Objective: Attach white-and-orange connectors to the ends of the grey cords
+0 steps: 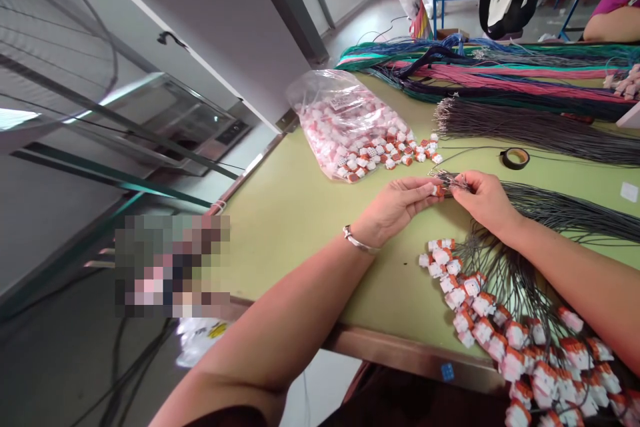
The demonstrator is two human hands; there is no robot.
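Observation:
My left hand (400, 205) pinches a small white-and-orange connector (438, 191) between thumb and fingers. Right beside it, my right hand (483, 197) is closed on the metal-tipped ends of dark wires (545, 203), which trail off to the right across the table. The two hands nearly meet; whether a wire sits inside the connector I cannot tell. Below my right forearm lies a heap of wires fitted with white-and-orange connectors (515, 333), spilling over the table's front edge. Beyond my hands, a clear plastic bag (335, 113) holds loose connectors, several spilling from its mouth.
A roll of black tape (515, 158) lies behind my right hand. Farther back are a dark wire bundle (525, 130) and long coloured wires (500, 77). The green table (300, 233) has a metal-trimmed edge. Other people (613, 7) are beyond it.

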